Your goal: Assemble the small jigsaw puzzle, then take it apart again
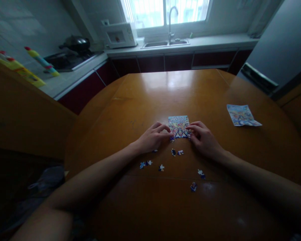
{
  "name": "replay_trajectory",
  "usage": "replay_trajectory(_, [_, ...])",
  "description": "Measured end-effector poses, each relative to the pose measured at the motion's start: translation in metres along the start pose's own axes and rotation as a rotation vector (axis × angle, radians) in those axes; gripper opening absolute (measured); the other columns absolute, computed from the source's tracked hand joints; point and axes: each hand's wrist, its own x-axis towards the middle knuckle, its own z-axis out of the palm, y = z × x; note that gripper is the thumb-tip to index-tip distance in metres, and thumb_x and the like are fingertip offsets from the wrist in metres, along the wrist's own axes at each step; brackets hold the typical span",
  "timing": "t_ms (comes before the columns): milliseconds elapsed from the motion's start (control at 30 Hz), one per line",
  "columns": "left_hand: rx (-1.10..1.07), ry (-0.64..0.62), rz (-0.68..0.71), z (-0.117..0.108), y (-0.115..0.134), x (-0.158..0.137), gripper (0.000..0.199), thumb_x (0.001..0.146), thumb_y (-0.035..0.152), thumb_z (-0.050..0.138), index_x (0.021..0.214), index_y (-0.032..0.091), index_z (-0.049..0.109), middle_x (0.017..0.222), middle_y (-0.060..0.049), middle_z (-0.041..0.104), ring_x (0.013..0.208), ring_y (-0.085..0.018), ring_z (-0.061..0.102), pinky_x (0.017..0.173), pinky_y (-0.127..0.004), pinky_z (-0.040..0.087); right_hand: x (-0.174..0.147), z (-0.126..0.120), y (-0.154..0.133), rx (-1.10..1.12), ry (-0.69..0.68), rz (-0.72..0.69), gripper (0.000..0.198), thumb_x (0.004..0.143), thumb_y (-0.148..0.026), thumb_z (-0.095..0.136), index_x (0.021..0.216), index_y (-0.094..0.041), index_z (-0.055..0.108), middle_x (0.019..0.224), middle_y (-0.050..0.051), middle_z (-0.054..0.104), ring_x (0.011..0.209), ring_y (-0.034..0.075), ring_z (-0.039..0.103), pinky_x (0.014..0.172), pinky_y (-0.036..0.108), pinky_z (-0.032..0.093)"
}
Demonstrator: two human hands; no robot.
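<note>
A partly joined jigsaw puzzle (pixel 178 125), colourful with a pale blue top, lies flat on the wooden table (pixel 145 97). My left hand (pixel 157 135) has its thumb and fingers closed at the puzzle's lower left edge, by a small purple piece. At the right edge, my right hand (pixel 203 137) rests with bent fingers gripping the side; the exact contact is partly hidden. Loose pieces lie nearer to me: a dark piece (pixel 173 152), a white-and-purple piece (pixel 180 152), a pale piece (pixel 161 167), a blue piece (pixel 142 165) and several others.
A creased printed sheet (pixel 242 115) lies on the table's right side. Beyond the table are a sink (pixel 165 44), a white microwave (pixel 120 35) and a stove with a dark pan (pixel 76 43). Yellow bottles (pixel 41 62) stand on the left counter.
</note>
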Motion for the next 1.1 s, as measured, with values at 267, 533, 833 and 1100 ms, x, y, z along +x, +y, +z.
replay_trajectory(267, [-0.114,0.208,-0.157,-0.003,-0.005,0.003,0.036,0.095,0.007,0.044,0.112,0.023,0.072,0.103,-0.007,0.07,0.097,-0.02,0.056,0.087,-0.037,0.05,0.002,-0.002,0.003,0.005,0.01,0.001,0.027,0.085,-0.014,0.055,0.107,-0.018,0.07,0.116,0.011,0.061,0.09,0.02,0.061,0.084,0.041,0.054])
replay_trajectory(533, [-0.2,0.29,-0.321,0.001,-0.016,0.003,0.034,0.086,0.002,0.044,0.091,0.019,0.073,0.088,-0.005,0.072,0.087,-0.019,0.06,0.08,-0.034,0.048,0.004,-0.004,0.006,0.016,0.03,-0.004,0.026,0.084,-0.013,0.055,0.103,-0.018,0.072,0.112,0.012,0.062,0.097,0.023,0.062,0.086,0.042,0.055])
replay_trajectory(833, [-0.205,0.338,-0.466,0.005,-0.019,0.004,0.033,0.08,-0.002,0.047,0.085,0.018,0.073,0.083,-0.004,0.07,0.085,-0.019,0.061,0.08,-0.034,0.049,0.007,-0.008,0.011,-0.03,0.05,-0.013,0.022,0.085,-0.016,0.057,0.102,-0.019,0.072,0.112,0.011,0.063,0.105,0.025,0.062,0.091,0.046,0.054])
replay_trajectory(1100, [-0.265,0.388,-0.595,0.006,-0.021,0.007,0.036,0.073,-0.005,0.047,0.081,0.018,0.073,0.083,-0.003,0.073,0.081,-0.017,0.065,0.081,-0.033,0.054,0.004,-0.005,-0.044,-0.064,-0.04,-0.23,0.019,0.091,-0.019,0.058,0.101,-0.024,0.073,0.103,0.01,0.068,0.1,0.026,0.062,0.089,0.047,0.053])
